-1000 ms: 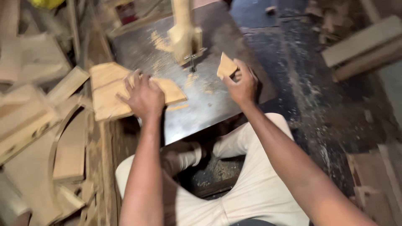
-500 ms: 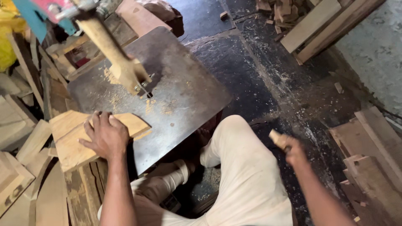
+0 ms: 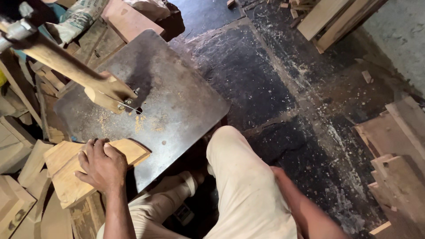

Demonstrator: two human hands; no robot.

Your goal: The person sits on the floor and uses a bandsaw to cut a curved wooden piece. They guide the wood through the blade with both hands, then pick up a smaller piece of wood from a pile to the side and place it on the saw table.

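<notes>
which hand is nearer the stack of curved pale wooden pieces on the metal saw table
Left. The left hand rests flat on the stack of curved pale wooden pieces; the right hand is out of view, its forearm beside the thigh.

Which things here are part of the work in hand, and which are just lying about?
In hand:
- left hand pressing flat on the curved wooden piece
- metal saw table it rests on
- wooden saw arm above the table

Lying about:
- offcuts stacked left of the table
- planks on the right
- boards at top right
- sack at top left

Right hand: out of view.
</notes>
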